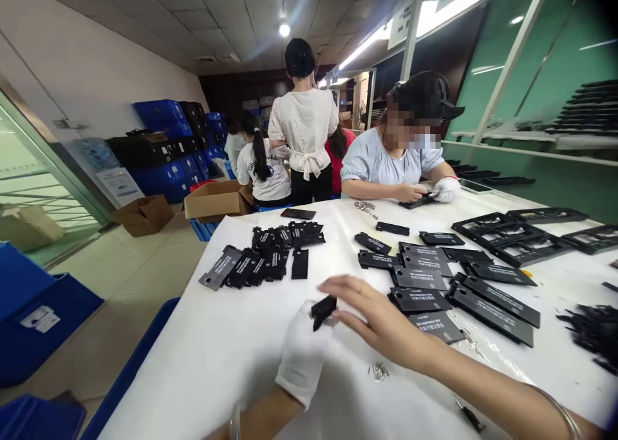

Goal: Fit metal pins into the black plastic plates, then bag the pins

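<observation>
My left hand (305,346), in a white glove, grips a small black part (323,310) above the white table. My bare right hand (369,311) is beside it, its fingers stretched out over the part's right side and its thumb near the lower edge. Black plates with white lettering (419,279) lie in overlapping rows to the right, and another group of black plates (248,266) rests to the left. Just below my right hand is a small pile of metal pins (379,371).
Across the table (212,363), a person in light blue (379,160) handles a black piece. Black frames (512,234) and a heap of small black parts (596,334) lie at the right. Blue bins (53,317) stand on the left floor.
</observation>
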### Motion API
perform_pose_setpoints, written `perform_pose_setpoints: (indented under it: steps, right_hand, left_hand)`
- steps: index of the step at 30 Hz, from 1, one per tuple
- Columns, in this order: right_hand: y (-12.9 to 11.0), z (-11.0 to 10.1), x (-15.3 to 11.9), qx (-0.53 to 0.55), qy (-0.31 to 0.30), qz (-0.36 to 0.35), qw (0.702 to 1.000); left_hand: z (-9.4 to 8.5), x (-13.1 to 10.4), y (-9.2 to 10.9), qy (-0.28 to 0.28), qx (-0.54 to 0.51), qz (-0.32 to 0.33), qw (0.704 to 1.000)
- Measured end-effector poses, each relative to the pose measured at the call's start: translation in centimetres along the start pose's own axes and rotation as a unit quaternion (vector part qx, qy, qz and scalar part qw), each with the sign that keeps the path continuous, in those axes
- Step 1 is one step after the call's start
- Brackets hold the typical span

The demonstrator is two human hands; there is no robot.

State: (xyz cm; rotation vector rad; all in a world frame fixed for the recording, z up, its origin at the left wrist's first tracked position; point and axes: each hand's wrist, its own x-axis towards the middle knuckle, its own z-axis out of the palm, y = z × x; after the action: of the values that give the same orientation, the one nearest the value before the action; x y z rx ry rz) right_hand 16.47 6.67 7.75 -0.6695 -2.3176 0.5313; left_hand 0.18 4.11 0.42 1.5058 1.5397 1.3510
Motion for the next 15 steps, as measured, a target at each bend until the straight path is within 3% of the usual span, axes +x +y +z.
perform_pose_setpoints:
  steps: [2, 5, 7, 9, 12, 15]
  right_hand:
    - [0.5, 0.0, -0.9, 0.025, 0.031, 0.066, 0.997]
    - [1.3, -0.3, -2.2, 0.043, -0.112, 0.099, 0.988]
    - [1.5, -0.6, -2.8, 0.022, -0.202, 0.084, 0.975]
    - [1.5, -0.6, -3.3, -0.027, -0.239, 0.059, 0.969]
    - [1.5, -0.3, -3.8, -0.102, -0.270, 0.015, 0.957]
    - [1.5, 0.0, -3.9, -0.177, -0.284, -0.059, 0.940]
  left_hand:
    - [0.0, -0.2, 0.4, -0.033, -0.053, -0.054, 0.997]
    - [-0.2, -0.1, 0.8, -0.041, -0.101, -0.136, 0.985]
    - [-0.5, 0.0, 1.1, -0.034, -0.081, -0.147, 0.985]
    - [-0.9, 0.0, 1.4, -0.043, -0.032, -0.114, 0.992]
    - [-1.5, -0.2, 1.2, -0.064, 0.072, -0.009, 0.995]
    - [-2.0, -0.5, -0.2, -0.064, 0.179, 0.112, 0.975]
